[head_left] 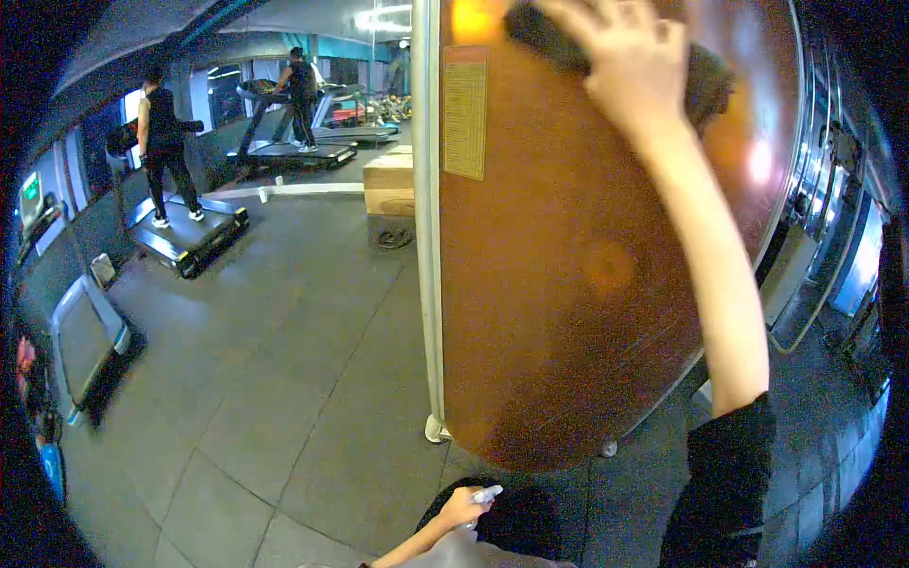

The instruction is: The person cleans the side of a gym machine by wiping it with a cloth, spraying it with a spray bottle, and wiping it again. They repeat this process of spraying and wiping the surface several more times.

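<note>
Well, the person's right hand [630, 57] is up high, at full stretch, against the upper part of a tall brown panel [568, 284] that stands upright on the gym floor [284, 379]. Under it is a dark cloth [705, 85]. The fingers [592, 17] sit a little apart and press over the cloth, pinning it to the panel. It is blurred there, so I cannot say whether they curl round its edge. The cloth's long axis runs slantwise, from upper left down to the right, and it shows on both sides of the hand. Nearly all of the panel's face lies below the fingers, straight down along the forearm.

The left hand [461, 511] is low, near the person's body and well apart from the cloth. It is closed round a small spray bottle [485, 494] whose pale nozzle points up and to the right, towards the foot of the panel. So the right hand is the one on the panel, while the left is only near its bottom edge.

A yellowish notice [464, 114] is stuck near the panel's left side, just beside a pale metal frame [426, 237]. Behind stands a wooden box [388, 185]. Further back, two other people are on treadmills [185, 237], away from all this.
</note>
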